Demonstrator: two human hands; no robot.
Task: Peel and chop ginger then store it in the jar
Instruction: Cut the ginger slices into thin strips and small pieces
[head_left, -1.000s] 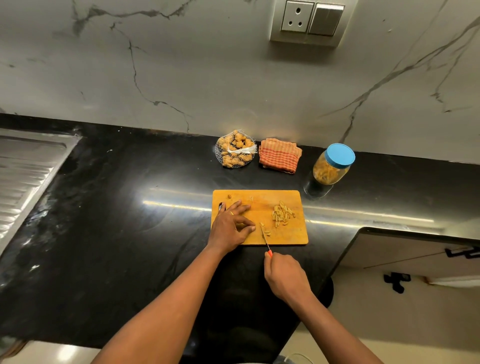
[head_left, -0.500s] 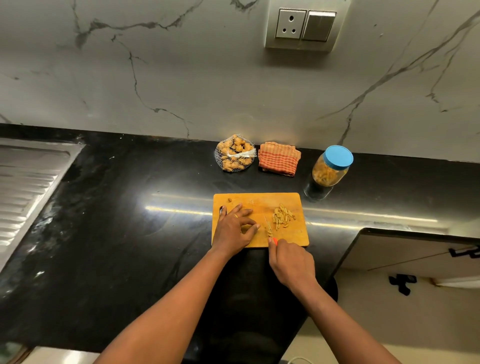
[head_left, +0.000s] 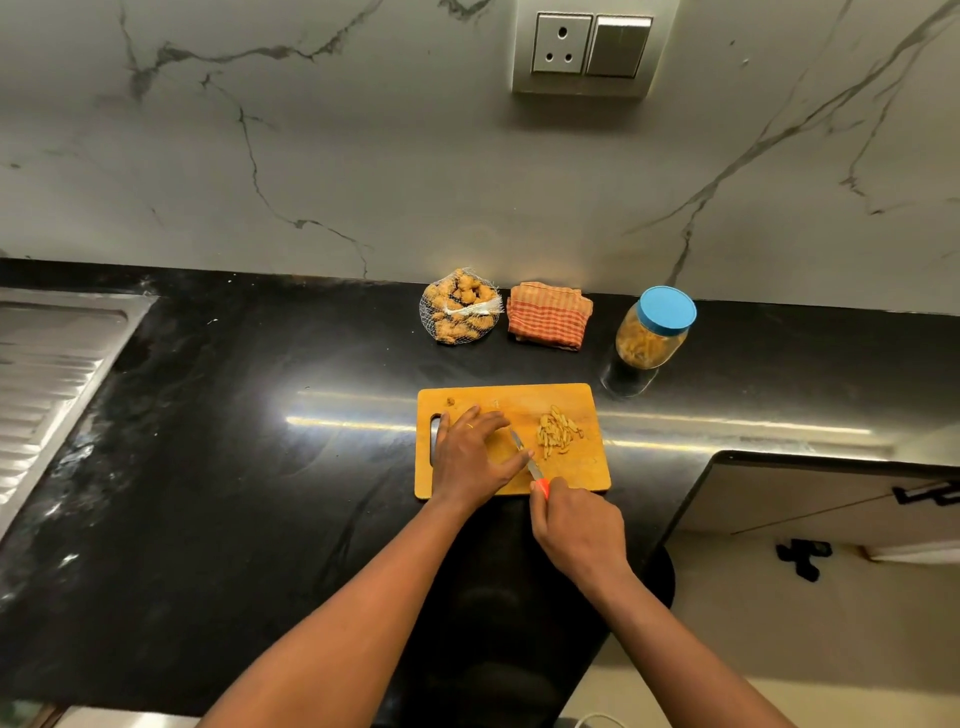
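A wooden cutting board (head_left: 589, 475) lies on the black counter. On its right half sits a small pile of chopped ginger strips (head_left: 557, 431). My left hand (head_left: 470, 457) rests on the board's left half with its fingers over a piece of ginger that is mostly hidden. My right hand (head_left: 576, 530) grips a small knife (head_left: 527, 460) by its orange handle, the blade lying just right of my left fingertips. A jar (head_left: 653, 332) with a blue lid, holding chopped ginger, stands behind the board to the right.
A net bag of ginger roots (head_left: 460, 306) and a folded orange checked cloth (head_left: 548, 314) lie against the marble wall. A steel sink drainboard (head_left: 47, 374) is at the far left. The counter edge drops off at the right, with a cabinet (head_left: 831, 499) below.
My right hand has moved the knife forward and left on the board, from its front edge up beside my left fingertips. My left hand has stayed in place.
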